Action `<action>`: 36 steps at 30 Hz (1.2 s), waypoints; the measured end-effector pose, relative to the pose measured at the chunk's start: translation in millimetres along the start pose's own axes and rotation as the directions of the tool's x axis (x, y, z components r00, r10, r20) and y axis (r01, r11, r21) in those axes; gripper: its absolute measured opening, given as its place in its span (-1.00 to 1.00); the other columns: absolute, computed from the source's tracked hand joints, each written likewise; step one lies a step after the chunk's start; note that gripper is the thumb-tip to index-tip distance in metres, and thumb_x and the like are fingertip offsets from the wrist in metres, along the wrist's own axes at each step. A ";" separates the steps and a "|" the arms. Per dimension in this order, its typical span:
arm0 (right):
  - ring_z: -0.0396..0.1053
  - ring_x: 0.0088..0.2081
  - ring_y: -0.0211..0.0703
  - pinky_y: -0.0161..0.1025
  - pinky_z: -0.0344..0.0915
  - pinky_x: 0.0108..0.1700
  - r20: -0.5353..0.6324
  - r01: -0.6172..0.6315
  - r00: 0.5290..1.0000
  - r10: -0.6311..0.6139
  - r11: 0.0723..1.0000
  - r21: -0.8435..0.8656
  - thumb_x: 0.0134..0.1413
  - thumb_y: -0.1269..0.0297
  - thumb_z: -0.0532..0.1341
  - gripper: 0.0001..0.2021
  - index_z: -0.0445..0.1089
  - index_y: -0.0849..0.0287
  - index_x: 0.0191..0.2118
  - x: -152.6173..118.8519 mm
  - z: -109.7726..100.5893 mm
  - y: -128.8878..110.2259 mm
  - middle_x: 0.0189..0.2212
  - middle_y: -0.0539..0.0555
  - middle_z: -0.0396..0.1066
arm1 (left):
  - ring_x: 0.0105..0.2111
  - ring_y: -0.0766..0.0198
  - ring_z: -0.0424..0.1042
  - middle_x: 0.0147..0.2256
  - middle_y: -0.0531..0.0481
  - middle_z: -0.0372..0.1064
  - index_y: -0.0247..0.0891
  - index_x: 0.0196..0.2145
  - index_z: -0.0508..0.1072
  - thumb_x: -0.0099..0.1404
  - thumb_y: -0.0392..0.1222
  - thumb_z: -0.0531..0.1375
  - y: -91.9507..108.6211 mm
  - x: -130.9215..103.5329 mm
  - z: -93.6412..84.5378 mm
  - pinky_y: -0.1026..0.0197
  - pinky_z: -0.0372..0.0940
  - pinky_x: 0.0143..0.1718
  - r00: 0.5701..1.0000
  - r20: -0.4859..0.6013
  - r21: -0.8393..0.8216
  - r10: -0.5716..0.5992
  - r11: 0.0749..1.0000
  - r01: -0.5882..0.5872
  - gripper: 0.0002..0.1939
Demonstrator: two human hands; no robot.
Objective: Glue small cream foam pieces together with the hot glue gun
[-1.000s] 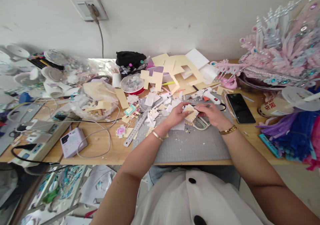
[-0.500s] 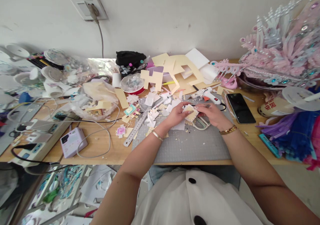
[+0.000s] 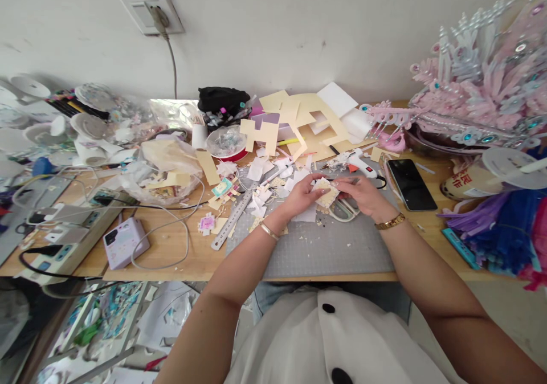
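Observation:
A small piece of cream and white card (image 3: 325,194) is pinched in my left hand (image 3: 304,193), above the grey cutting mat (image 3: 316,253). My right hand (image 3: 359,193) is closed at the card's right edge, its fingertips pressed together near the upper corner. Whether those fingers also hold something small is hard to make out. Scissors with pale handles (image 3: 347,210) lie on the mat just below my right hand. Paper scraps (image 3: 258,201) and a metal ruler (image 3: 233,219) are to the left of my left hand.
Behind my hands lie cut cream card sheets (image 3: 316,116) and a white glue gun (image 3: 361,163). A phone (image 3: 412,184) and a lidded drink cup (image 3: 474,179) stand right. Left are a lilac box-shaped device (image 3: 126,243), loose cables and a power strip (image 3: 77,241).
Hardly anything differs. Both hands stay in the same place around the card, which has tilted very slightly.

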State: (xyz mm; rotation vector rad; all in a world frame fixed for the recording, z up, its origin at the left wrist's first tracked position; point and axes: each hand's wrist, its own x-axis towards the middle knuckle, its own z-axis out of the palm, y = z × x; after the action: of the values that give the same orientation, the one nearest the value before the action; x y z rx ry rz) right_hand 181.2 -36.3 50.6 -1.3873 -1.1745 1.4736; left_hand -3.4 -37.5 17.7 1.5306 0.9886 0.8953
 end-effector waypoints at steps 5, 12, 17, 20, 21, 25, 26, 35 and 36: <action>0.37 -0.40 -0.12 -0.23 0.29 -0.39 0.016 0.010 1.000 -0.010 1.000 -0.021 -0.41 0.05 0.45 -0.71 0.52 0.14 -0.55 0.9 -0.9 0.9 -0.51 0.03 0.48 | -0.08 0.17 0.41 0.02 -0.17 0.40 -0.27 0.06 0.36 0.28 -0.09 0.24 -0.6 0.5 -0.5 0.15 0.30 -0.04 1.000 -0.010 -0.034 0.010 0.999 -0.010 -0.57; 0.34 -0.42 -0.16 -0.24 0.29 -0.38 0.022 -0.004 1.000 0.005 1.000 -0.013 -0.45 0.00 0.46 -0.67 0.52 0.15 -0.56 1.0 -0.2 -0.4 -0.52 0.03 0.47 | -0.17 0.20 0.44 -0.08 -0.15 0.45 -0.28 0.09 0.34 0.26 -0.05 0.26 -3.2 1.0 -0.7 0.15 0.33 -0.10 0.999 0.012 -0.109 -0.035 0.993 0.036 -0.51; 0.35 -0.41 -0.15 -0.23 0.30 -0.38 0.026 -0.017 1.000 0.017 1.000 -0.008 -0.49 0.00 0.47 -0.65 0.55 0.15 -0.55 -0.2 0.6 -3.2 -0.51 0.04 0.49 | -0.21 0.22 0.43 -0.07 -0.15 0.44 -0.29 0.09 0.34 0.26 -0.07 0.25 -6.5 1.9 -0.1 0.16 0.33 -0.12 0.999 0.006 -0.126 -0.039 0.991 0.039 -0.51; 0.35 -0.42 -0.16 -0.22 0.30 -0.38 0.032 -0.010 0.999 0.011 1.000 -0.017 -0.47 0.00 0.47 -0.66 0.56 0.15 -0.54 0.5 0.2 -2.3 -0.51 0.05 0.49 | -0.18 0.21 0.43 -0.03 -0.17 0.42 -0.29 0.08 0.35 0.25 -0.08 0.25 -7.5 2.4 0.1 0.15 0.33 -0.09 1.000 -0.003 -0.115 -0.020 0.993 0.020 -0.53; 0.34 -0.43 -0.16 -0.23 0.29 -0.39 0.033 -0.010 0.999 0.010 1.000 -0.020 -0.46 0.01 0.47 -0.66 0.56 0.15 -0.53 0.8 0.0 -1.8 -0.51 0.05 0.49 | -0.18 0.21 0.43 -0.03 -0.17 0.42 -0.29 0.08 0.35 0.25 -0.08 0.25 -7.6 2.4 0.1 0.14 0.33 -0.09 1.000 -0.003 -0.112 -0.018 0.994 0.018 -0.53; 0.34 -0.43 -0.17 -0.24 0.28 -0.40 0.030 -0.007 1.000 0.007 1.000 -0.022 -0.45 0.01 0.46 -0.67 0.56 0.15 -0.53 1.8 0.1 0.2 -0.51 0.05 0.49 | -0.19 0.22 0.42 -0.02 -0.16 0.42 -0.27 0.09 0.35 0.25 -0.08 0.25 -7.3 2.2 0.1 0.15 0.32 -0.10 1.000 -0.006 -0.107 -0.019 0.994 0.018 -0.52; 0.34 -0.43 -0.17 -0.24 0.28 -0.40 0.029 -0.002 1.000 0.003 1.000 -0.024 -0.44 0.01 0.46 -0.67 0.56 0.15 -0.53 2.1 0.1 0.7 -0.51 0.05 0.49 | -0.20 0.23 0.42 -0.03 -0.15 0.42 -0.27 0.09 0.35 0.25 -0.09 0.25 -6.9 2.1 0.1 0.16 0.33 -0.11 1.000 -0.005 -0.104 -0.019 0.994 0.019 -0.52; 0.37 -0.40 -0.11 -0.22 0.26 -0.41 0.014 0.017 1.000 -0.017 0.998 -0.057 -0.40 0.00 0.44 -0.68 0.54 0.16 -0.54 3.7 -0.3 4.2 -0.52 0.06 0.48 | -0.11 0.15 0.41 -0.06 -0.15 0.44 -0.27 0.08 0.36 0.27 -0.08 0.24 -1.1 0.8 -1.2 0.11 0.31 -0.05 1.000 -0.019 -0.020 0.004 1.000 -0.004 -0.55; 0.37 -0.40 -0.11 -0.22 0.26 -0.41 0.013 0.018 1.000 -0.018 0.998 -0.057 -0.40 0.01 0.44 -0.68 0.54 0.16 -0.54 3.6 -0.1 3.7 -0.52 0.06 0.48 | -0.09 0.15 0.40 -0.06 -0.15 0.44 -0.27 0.08 0.36 0.27 -0.07 0.24 -0.9 0.8 -1.3 0.11 0.30 -0.04 1.000 -0.020 -0.010 0.008 1.000 -0.008 -0.55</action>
State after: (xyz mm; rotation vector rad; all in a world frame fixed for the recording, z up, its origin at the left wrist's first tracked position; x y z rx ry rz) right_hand 181.2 -33.8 46.0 -1.4042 -1.2430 1.4482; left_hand -4.4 -36.3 17.0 1.5207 0.9913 0.9209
